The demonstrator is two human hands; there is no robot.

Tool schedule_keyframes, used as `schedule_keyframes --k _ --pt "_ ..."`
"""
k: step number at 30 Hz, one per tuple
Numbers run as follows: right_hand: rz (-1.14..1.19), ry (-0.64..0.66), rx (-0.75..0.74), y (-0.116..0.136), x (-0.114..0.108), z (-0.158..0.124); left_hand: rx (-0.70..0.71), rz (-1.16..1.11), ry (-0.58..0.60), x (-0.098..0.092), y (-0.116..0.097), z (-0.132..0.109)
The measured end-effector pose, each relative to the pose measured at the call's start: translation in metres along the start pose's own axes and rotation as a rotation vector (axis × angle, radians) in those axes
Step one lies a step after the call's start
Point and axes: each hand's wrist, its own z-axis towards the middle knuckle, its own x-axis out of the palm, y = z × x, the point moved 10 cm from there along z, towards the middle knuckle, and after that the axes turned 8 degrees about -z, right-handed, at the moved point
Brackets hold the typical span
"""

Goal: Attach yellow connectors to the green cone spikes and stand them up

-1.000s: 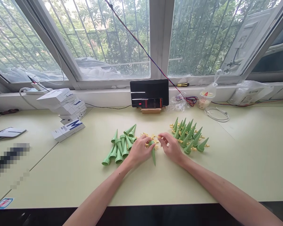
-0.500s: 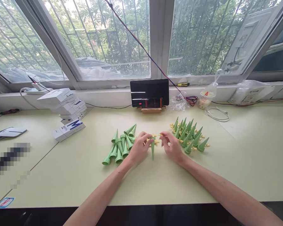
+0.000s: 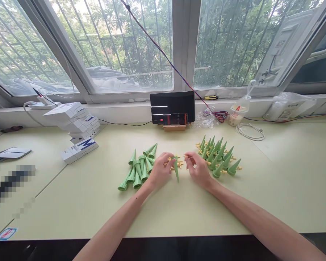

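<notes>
My left hand [image 3: 162, 167] pinches a green plastic plant-watering spike [image 3: 176, 170] by its wide end, with the tip pointing down toward me. Across a small gap, my right hand [image 3: 197, 166] is closed on a small yellow valve piece [image 3: 185, 156], mostly covered by the fingertips. Several more yellow pieces [image 3: 180, 164] lie on the table between and behind the hands. Left of my left hand is a pile of plain green spikes [image 3: 137, 168]. To the right of my right hand, several green spikes with yellow pieces fitted [image 3: 218, 154] stand tip up in a cluster.
A dark screen with a phone [image 3: 172, 108] leans by the window. White boxes [image 3: 80, 148] are stacked at the left. A bagged cup [image 3: 236, 115], a white cable [image 3: 250, 131] and crumpled clear plastic [image 3: 206, 119] lie along the back of the table [image 3: 163, 217].
The tip of the spike in my left hand has swung slightly to the right and up. My right hand stays nearly in place with the yellow valve piece.
</notes>
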Motion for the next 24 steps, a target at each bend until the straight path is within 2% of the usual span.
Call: schedule_keyframes --k 4,11,24 --pt "-0.012 -0.004 0.0 0.002 -0.001 0.001 -0.084 -0.098 0.007 -0.001 0.008 0.001" --pt "-0.022 0.02 -0.01 0.005 0.0 0.002 -0.12 -0.225 -0.048 -0.007 0.014 0.004" --pt "0.023 0.095 0.006 0.0 0.009 0.001 -0.138 -0.281 -0.02 -0.001 0.005 0.002"
